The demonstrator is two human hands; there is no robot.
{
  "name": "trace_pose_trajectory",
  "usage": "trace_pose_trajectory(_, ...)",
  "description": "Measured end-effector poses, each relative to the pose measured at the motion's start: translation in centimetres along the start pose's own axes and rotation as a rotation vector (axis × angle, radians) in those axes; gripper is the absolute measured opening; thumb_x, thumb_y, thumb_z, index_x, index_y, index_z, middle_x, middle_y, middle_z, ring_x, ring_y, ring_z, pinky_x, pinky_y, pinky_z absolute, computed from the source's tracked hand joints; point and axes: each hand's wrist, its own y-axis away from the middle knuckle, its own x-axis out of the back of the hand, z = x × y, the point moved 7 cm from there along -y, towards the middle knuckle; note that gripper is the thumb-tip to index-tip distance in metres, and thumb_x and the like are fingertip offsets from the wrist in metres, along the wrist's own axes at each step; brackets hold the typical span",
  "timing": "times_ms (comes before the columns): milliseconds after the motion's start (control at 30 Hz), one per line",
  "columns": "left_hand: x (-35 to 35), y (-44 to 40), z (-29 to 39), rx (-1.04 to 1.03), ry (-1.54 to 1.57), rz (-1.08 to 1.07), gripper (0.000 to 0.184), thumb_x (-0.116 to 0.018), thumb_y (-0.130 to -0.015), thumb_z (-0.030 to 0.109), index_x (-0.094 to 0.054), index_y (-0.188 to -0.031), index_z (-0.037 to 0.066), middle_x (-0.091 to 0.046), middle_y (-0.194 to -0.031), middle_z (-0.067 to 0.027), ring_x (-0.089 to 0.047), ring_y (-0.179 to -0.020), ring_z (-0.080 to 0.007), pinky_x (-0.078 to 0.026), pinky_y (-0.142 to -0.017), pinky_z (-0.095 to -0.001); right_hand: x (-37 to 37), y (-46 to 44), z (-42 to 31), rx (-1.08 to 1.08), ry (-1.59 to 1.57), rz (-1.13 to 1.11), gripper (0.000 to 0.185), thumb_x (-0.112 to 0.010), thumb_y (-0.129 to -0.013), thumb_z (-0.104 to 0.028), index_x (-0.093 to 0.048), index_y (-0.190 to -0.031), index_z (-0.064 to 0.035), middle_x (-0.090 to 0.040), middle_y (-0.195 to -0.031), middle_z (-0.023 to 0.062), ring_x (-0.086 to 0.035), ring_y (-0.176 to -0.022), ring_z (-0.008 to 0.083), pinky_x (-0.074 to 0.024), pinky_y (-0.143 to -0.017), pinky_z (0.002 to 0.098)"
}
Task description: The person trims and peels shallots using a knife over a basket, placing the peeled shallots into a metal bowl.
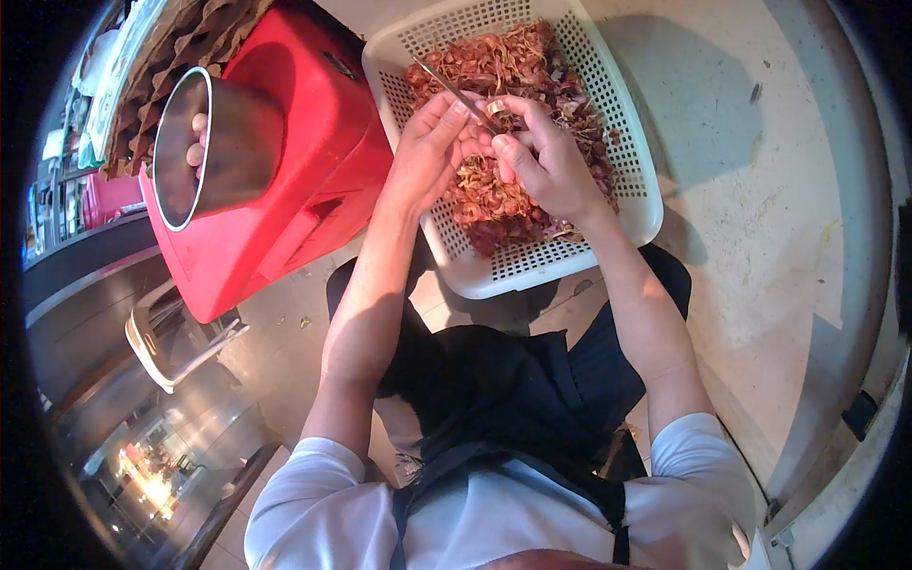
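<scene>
Both hands are held close together above a white perforated basket [644,190] full of reddish-brown, papery skins and small bulbs [503,204]. A knife [454,92] slants up and to the left from my right hand [546,157], whose fingers are wrapped round its lower end. Beside it, my left hand [439,142] has its fingers curled and nearly touches the right one at the blade. Something small and pale shows between the fingertips, and whether the left hand grips it is too hard to tell.
On the left, a metal pot [242,142] with several small round bulbs [197,152] inside stands on a red plastic stool [323,123]. Cardboard egg trays [180,57] are behind it. A wall [750,237] rises on the right. Metal shelving [85,275] lies far left.
</scene>
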Motion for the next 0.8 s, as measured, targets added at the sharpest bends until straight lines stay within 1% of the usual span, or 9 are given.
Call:
trace_pose_trajectory(100,-0.1,0.0,0.1,-0.016,-0.003,0.033,0.018,-0.047,-0.102,0.016,-0.055,-0.107,0.000,-0.062,-0.093,-0.0064,-0.062,-0.080,-0.0153,-0.056,-0.073,-0.0326,-0.2,0.0,0.3,-0.004,-0.037,0.011,0.035,-0.054,-0.095,-0.015,-0.045,-0.126,-0.0016,-0.061,-0.062,0.0054,-0.058,-0.054,0.0104,-0.0457,-0.051,0.0279)
trace_pose_trajectory(200,-0.2,0.0,0.0,-0.027,-0.019,0.046,0.017,-0.046,-0.102,0.015,-0.054,-0.106,0.000,-0.061,-0.093,-0.0068,-0.062,-0.081,-0.0157,-0.056,-0.073,-0.0326,-0.2,0.2,0.2,0.003,0.031,0.052,0.029,-0.053,-0.095,-0.015,-0.047,-0.121,-0.0016,-0.062,-0.066,0.0067,-0.059,-0.055,0.0116,-0.0459,-0.051,0.0274)
trace_pose_trajectory(300,-0.3,0.1,-0.2,-0.005,-0.027,0.031,0.018,-0.046,-0.102,0.016,-0.054,-0.105,0.001,-0.061,-0.094,-0.0073,-0.062,-0.081,-0.0156,-0.056,-0.074,-0.0327,0.2,0.0,-0.3,0.070,0.114,0.114,0.025,-0.052,-0.096,-0.014,-0.049,-0.117,-0.0011,-0.063,-0.069,0.0084,-0.059,-0.056,0.0127,-0.0460,-0.050,0.0273)
trace_pose_trajectory(400,-0.8,0.2,-0.1,-0.004,-0.007,0.033,0.019,-0.046,-0.102,0.016,-0.054,-0.106,0.000,-0.061,-0.094,-0.0073,-0.062,-0.082,-0.0153,-0.056,-0.074,-0.0320,0.3,0.0,-0.3,0.045,0.050,0.106,0.022,-0.051,-0.096,-0.014,-0.050,-0.114,-0.0005,-0.063,-0.071,0.0077,-0.059,-0.057,0.0118,-0.0469,-0.052,0.0266)
trace_pose_trajectory(500,-0.6,0.1,0.0,0.032,-0.052,0.011,0.020,-0.046,-0.102,0.018,-0.054,-0.109,0.002,-0.061,-0.098,-0.0072,-0.062,-0.087,-0.0165,-0.054,-0.079,-0.0320,0.6,-0.1,0.4,-0.090,-0.056,0.069,0.025,-0.050,-0.097,-0.016,-0.050,-0.116,-0.0002,-0.062,-0.071,0.0061,-0.059,-0.059,0.0105,-0.0471,-0.054,0.0258)
trace_pose_trajectory(600,-0.8,0.2,0.2,0.036,-0.043,0.028,0.020,-0.046,-0.102,0.017,-0.054,-0.109,0.000,-0.062,-0.096,-0.0067,-0.062,-0.081,-0.0149,-0.055,-0.075,-0.0299,0.5,-0.1,0.6,-0.173,-0.128,0.026,0.028,-0.050,-0.097,-0.018,-0.050,-0.118,0.0000,-0.061,-0.071,0.0046,-0.058,-0.059,0.0096,-0.0469,-0.054,0.0254)
trace_pose_trajectory(800,0.2,0.0,-0.4,0.036,-0.041,0.026,0.019,-0.046,-0.102,0.016,-0.056,-0.107,0.000,-0.062,-0.097,-0.0064,-0.062,-0.082,-0.0138,-0.055,-0.074,-0.0293,0.3,0.1,0.3,-0.085,0.018,0.002,0.028,-0.051,-0.097,-0.017,-0.049,-0.120,-0.0009,-0.061,-0.069,0.0055,-0.058,-0.059,0.0100,-0.0473,-0.053,0.0265)
